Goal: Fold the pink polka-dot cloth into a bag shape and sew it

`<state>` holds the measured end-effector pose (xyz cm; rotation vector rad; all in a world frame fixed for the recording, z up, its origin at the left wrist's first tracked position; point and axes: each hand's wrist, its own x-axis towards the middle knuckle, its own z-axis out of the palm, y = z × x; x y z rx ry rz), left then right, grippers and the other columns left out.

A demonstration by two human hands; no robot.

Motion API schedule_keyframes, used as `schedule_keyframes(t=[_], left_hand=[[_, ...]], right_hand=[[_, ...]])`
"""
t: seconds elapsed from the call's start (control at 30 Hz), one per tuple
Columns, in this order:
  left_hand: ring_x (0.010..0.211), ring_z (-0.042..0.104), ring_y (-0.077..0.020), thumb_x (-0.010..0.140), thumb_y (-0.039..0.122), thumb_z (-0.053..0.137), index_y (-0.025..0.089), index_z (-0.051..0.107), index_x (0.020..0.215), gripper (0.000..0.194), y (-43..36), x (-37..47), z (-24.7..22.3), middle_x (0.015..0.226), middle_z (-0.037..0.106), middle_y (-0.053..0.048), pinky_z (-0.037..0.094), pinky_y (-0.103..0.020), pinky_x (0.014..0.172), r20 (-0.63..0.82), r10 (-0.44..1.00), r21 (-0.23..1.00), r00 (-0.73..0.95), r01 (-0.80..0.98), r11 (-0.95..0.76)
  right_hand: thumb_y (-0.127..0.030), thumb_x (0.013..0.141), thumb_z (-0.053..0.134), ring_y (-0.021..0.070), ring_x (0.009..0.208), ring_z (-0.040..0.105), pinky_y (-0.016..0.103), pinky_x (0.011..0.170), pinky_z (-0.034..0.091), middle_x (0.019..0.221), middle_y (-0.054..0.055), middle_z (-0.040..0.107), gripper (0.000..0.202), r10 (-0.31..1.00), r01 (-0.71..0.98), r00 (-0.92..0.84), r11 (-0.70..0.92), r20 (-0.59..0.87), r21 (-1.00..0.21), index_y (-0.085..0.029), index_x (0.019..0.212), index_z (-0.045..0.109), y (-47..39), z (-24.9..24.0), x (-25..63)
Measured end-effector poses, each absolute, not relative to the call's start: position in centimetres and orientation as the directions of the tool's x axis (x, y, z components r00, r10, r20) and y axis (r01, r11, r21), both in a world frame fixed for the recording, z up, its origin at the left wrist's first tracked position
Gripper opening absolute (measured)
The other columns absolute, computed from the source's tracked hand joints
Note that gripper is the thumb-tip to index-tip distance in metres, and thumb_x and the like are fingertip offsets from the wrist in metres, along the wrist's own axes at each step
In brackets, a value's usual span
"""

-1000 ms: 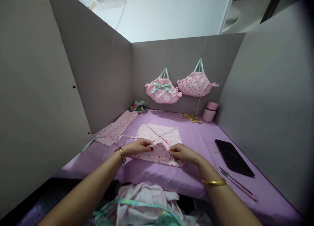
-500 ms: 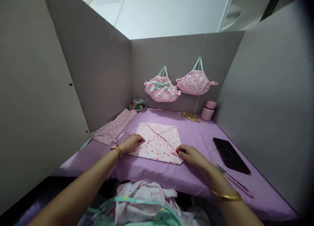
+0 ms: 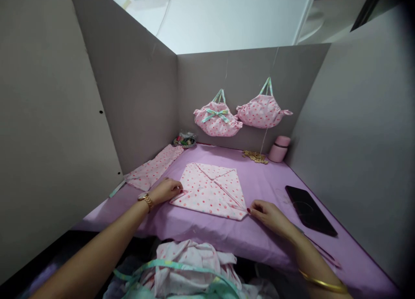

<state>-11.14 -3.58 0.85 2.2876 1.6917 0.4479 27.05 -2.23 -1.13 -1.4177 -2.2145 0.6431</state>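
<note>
A folded piece of pink fabric with red dots (image 3: 207,197) lies flat on the purple tablecloth, its upper flaps meeting in an envelope-like shape. At its left edge, my left hand (image 3: 166,191) pinches a bit of the cloth between the fingertips. My right hand (image 3: 271,217) is closed at the lower right corner, thumb and finger pinching the fabric's tip there. Both hands rest low over the table, and the fabric spreads between them.
More dotted fabric (image 3: 152,169) lies left, near a small basket (image 3: 184,141). Two dotted pouches (image 3: 218,122) hang at the back. A pink flask (image 3: 279,149), a beige pile (image 3: 256,156), a black phone (image 3: 309,210) and partly hidden scissors (image 3: 324,251) are right. Cloth (image 3: 191,268) bunches on my lap.
My left hand has moved left to the fabric's left edge. My right hand has slid right and slightly down to the corner. The view has shifted a little.
</note>
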Motion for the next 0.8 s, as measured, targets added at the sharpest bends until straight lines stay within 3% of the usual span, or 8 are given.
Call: schedule_keyframes(t=[0.13, 0.3, 0.57, 0.8], left_hand=[[0.071, 0.056, -0.0163, 0.081, 0.037, 0.045, 0.021, 0.068, 0.085, 0.028, -5.2, -12.6, 1.2, 0.080, 0.068, -0.002, 0.037, -0.023, 0.063, 0.034, 0.955, 0.454, 0.293, 0.847, -0.276], [0.066, 0.055, -0.0154, 0.079, 0.035, 0.045, 0.021, 0.068, 0.087, 0.028, -5.8, -14.3, 1.2, 0.076, 0.067, -0.001, 0.034, -0.022, 0.059, -0.002, 0.966, 0.469, 0.258, 0.853, -0.227], [0.065, 0.055, -0.0153, 0.080, 0.035, 0.045, 0.019, 0.068, 0.085, 0.028, -6.2, -15.5, 0.5, 0.072, 0.065, -0.001, 0.036, -0.022, 0.059, -0.036, 0.959, 0.469, 0.282, 0.852, -0.233], [0.096, 0.055, -0.0206, 0.085, 0.031, 0.041, 0.017, 0.059, 0.113, 0.036, -5.6, -11.4, 1.6, 0.111, 0.062, -0.009, 0.039, -0.026, 0.081, 0.118, 0.958, 0.431, 0.261, 0.856, -0.286]], right_hand=[[-0.037, 0.077, 0.049, 0.0149, 0.059, 0.049, 0.024, 0.054, 0.034, 0.061, 0.000, 0.057, 0.023, 0.918, 0.692, -0.388, 0.347, 0.078, -0.633, -0.018, 0.064, 0.054, -2.8, -0.9, 26.5], [-0.036, 0.075, 0.047, 0.0158, 0.066, 0.052, 0.024, 0.058, 0.037, 0.069, 0.002, 0.060, 0.022, 0.921, 0.645, -0.381, 0.324, 0.076, -0.692, -0.017, 0.071, 0.057, -2.8, -1.0, 25.6], [-0.041, 0.073, 0.046, 0.0113, 0.049, 0.043, 0.022, 0.046, 0.030, 0.053, -0.002, 0.051, 0.028, 0.924, 0.638, -0.382, 0.266, 0.004, -0.723, -0.017, 0.062, 0.053, -2.5, -1.1, 25.8], [-0.034, 0.072, 0.049, 0.0162, 0.062, 0.051, 0.025, 0.056, 0.035, 0.063, 0.002, 0.059, 0.019, 0.933, 0.697, -0.355, 0.307, 0.060, -0.648, -0.018, 0.066, 0.057, -2.2, -1.4, 25.0]])
